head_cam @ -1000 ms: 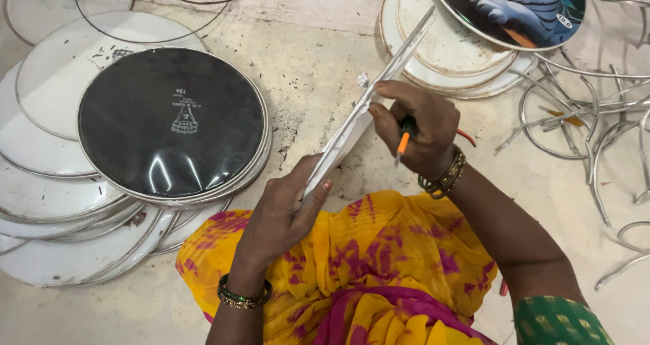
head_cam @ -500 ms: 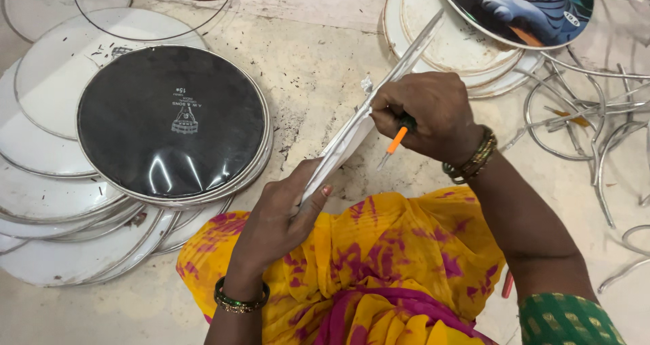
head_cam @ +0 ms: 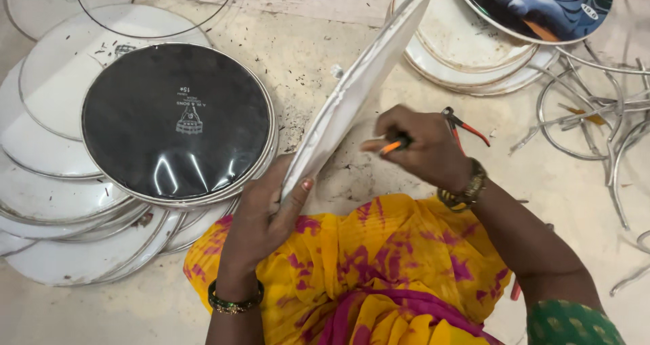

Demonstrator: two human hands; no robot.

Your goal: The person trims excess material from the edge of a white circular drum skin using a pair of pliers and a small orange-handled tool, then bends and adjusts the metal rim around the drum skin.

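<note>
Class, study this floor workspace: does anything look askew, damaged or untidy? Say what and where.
The metal rings at the right lie tangled and overlapping, not stacked. The white discs at the left have slid into an uneven fan under the black disc. Dark specks and grit dot the floor. Nothing looks broken.

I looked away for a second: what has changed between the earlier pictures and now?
The right hand, gripping an orange-handled tool, drew back off the white disc toward the body; red-handled pliers now show behind it. The left hand still holds the disc on edge. The black disc and its stack stayed put.
</note>
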